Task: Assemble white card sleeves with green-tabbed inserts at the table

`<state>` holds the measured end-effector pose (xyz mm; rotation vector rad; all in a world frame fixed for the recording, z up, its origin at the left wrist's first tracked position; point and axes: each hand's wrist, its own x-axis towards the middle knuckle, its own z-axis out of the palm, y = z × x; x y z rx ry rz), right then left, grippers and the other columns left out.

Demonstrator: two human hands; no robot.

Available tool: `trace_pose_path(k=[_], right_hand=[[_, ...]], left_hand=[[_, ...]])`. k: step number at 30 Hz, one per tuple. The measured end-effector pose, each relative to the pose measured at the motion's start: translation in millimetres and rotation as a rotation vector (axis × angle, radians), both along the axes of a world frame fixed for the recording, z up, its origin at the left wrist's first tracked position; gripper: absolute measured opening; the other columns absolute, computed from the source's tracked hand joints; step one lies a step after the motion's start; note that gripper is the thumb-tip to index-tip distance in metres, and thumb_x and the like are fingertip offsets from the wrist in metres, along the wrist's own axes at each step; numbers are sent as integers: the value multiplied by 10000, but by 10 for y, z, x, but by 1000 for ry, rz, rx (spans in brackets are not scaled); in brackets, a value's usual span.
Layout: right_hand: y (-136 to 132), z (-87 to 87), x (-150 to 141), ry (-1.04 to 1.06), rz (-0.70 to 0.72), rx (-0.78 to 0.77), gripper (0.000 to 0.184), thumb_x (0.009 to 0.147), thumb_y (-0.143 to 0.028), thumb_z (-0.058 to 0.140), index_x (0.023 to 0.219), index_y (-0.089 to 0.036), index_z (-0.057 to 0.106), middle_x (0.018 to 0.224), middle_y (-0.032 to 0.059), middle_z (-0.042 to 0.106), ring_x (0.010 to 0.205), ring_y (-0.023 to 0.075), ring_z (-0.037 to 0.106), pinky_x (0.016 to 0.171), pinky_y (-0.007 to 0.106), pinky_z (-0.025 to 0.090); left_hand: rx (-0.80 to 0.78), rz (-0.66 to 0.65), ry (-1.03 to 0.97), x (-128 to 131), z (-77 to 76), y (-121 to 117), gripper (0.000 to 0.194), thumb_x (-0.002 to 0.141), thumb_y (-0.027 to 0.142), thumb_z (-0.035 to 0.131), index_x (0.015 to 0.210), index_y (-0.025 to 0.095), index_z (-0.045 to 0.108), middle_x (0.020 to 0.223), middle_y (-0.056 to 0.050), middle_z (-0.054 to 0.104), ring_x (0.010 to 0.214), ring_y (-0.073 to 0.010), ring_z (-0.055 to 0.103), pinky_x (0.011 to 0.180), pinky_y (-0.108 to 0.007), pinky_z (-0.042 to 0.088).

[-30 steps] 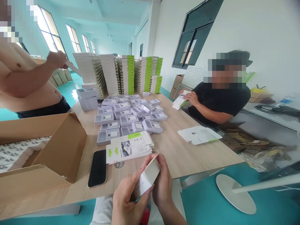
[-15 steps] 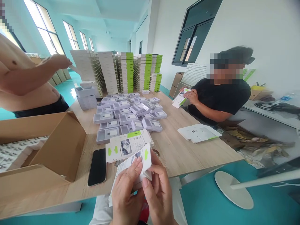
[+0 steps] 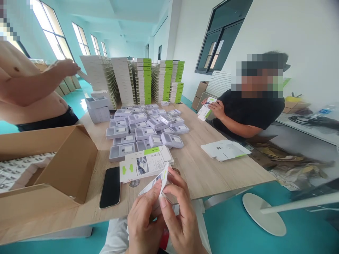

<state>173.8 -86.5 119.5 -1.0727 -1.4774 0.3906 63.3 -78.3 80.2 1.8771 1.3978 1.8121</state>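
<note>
Between my hands is a small white cardboard box with green and grey print, held up at the table's front edge. My left hand grips its left side, thumb lying along the printed face. The fingers and thumb of my right hand pinch the end flap at the upper right. The box's lower part is hidden behind my hands. Just beyond them lies a stack of flat printed box blanks, with a black phone to its left. Behind the blanks are piled several grey plastic trays with small white pieces in them.
An open brown carton of white items stands at left. Tall stacks of white-and-green boxes rise at the back. More flat blanks lie at right. A co-worker at right holds a blank; another person stands at left.
The box in my hands has turned, its printed face now narrower in view. My right fingers have moved up over the end flap, which is bent further. The co-worker's blank has tilted slightly.
</note>
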Motion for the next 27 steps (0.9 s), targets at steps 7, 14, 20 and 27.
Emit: trace_pose_path(k=[7, 14, 20, 27], right_hand=[[16, -156, -98, 336, 41, -213, 151, 1083, -409, 589, 1040, -295, 677, 1634, 69, 505, 1498, 284, 522, 1155, 451, 533], [88, 43, 13, -93, 64, -131, 176, 1046, -325, 624, 1107, -346, 788, 1518, 89, 642, 1394, 354, 628, 1092, 537, 565], [129, -20, 133, 6, 109, -194, 300, 1051, -425, 633, 1333, -390, 730, 1674, 58, 501, 1537, 360, 480, 1165, 541, 521], [210, -150, 42, 646, 92, -327, 458, 1098, -557, 512, 1490, -334, 590, 1486, 112, 669, 1299, 293, 696, 942, 394, 641]], left_hand=[[5, -65, 68, -74, -19, 32, 467, 934, 190, 746, 1380, 328, 723, 1287, -36, 837, 1071, -229, 830, 859, -287, 648], [-449, -12, -263, -67, -37, -3, 364, 871, 514, 790, 1140, 270, 820, 1021, -33, 888, 879, -262, 843, 768, -314, 659], [-432, -81, -385, -107, 133, 29, 468, 836, 589, 850, 1178, 273, 793, 1140, -40, 873, 1046, -245, 822, 922, -274, 629], [-410, -329, -604, -136, 171, 21, 552, 977, 565, 734, 1452, 353, 547, 1405, -39, 761, 1275, -187, 722, 1045, -257, 546]])
